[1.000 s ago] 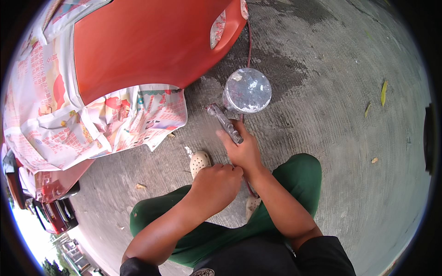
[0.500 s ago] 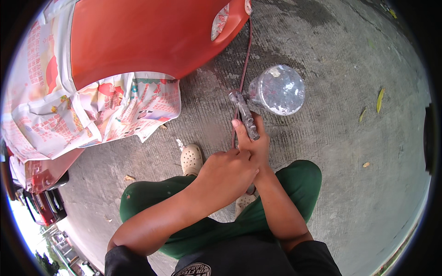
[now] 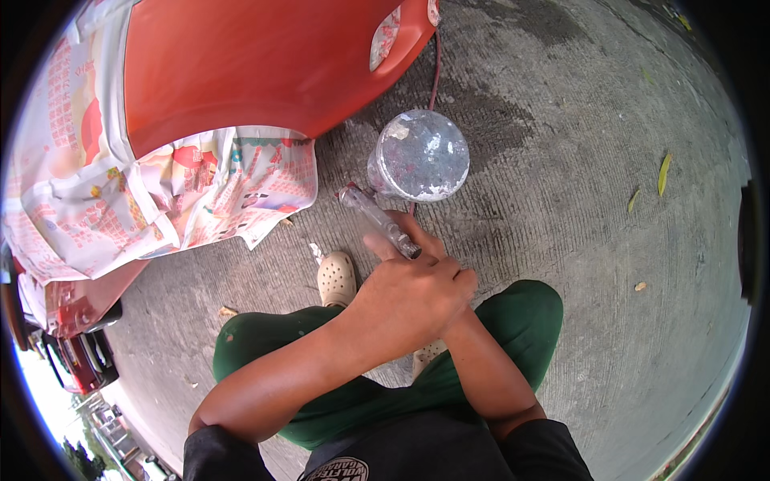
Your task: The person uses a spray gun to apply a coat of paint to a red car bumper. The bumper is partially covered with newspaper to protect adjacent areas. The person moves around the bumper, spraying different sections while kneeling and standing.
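Observation:
My right hand (image 3: 423, 238) grips a paint spray gun (image 3: 378, 221), its fingers partly hidden behind the metal body. The gun's nozzle end points up and left. A round, paint-smeared cup (image 3: 423, 155) is attached at its far side. My left hand (image 3: 417, 293) crosses over from the left, closed at the lower part of my right hand near the gun's handle. What its fingers press or hold is hidden. An orange-red painted car body panel (image 3: 265, 68) stands beyond, to the left, apart from the gun.
Printed masking paper (image 3: 220, 184) covers the area beside and below the panel. A reddish hose (image 3: 435, 76) runs along the rough concrete floor (image 3: 577, 240) and passes behind the cup. My beige clog (image 3: 336, 278) is on the floor. Yellow leaves (image 3: 663, 175) lie at right.
The spray gun and its cup have swung left, and the nozzle end now tilts more toward the masking paper. My right hand turned with it; my left hand shifted slightly right.

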The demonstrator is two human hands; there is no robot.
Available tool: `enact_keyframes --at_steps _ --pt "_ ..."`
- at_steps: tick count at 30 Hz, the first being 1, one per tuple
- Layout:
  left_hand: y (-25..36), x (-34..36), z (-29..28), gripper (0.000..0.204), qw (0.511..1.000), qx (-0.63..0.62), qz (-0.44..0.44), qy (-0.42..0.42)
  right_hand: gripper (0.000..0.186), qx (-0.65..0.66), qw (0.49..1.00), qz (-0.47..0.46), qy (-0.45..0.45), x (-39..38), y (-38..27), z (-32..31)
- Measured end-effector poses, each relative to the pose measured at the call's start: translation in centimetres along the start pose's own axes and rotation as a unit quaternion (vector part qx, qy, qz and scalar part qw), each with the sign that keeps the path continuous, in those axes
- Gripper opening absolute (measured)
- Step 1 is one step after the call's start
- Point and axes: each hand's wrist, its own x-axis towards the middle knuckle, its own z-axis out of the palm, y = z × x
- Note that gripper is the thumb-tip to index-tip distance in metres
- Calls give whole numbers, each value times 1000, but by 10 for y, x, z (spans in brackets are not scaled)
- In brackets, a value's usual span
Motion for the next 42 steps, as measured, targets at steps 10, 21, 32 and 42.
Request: enact_keyframes --at_steps 10,21,32,42 --pt "17 -14 3 19 998 -12 47 -27 40 71 971 140 183 12 -15 -33" --pt "32 -20 -1 16 985 -86 87 -123 54 27 997 75 -18 0 -31 -15" --pt "33 -23 1 14 980 -89 130 -125 41 71 974 93 196 16 -18 -37" --pt "40 -25 6 17 971 -134 174 -97 51 48 996 39 60 1 -38 -22"
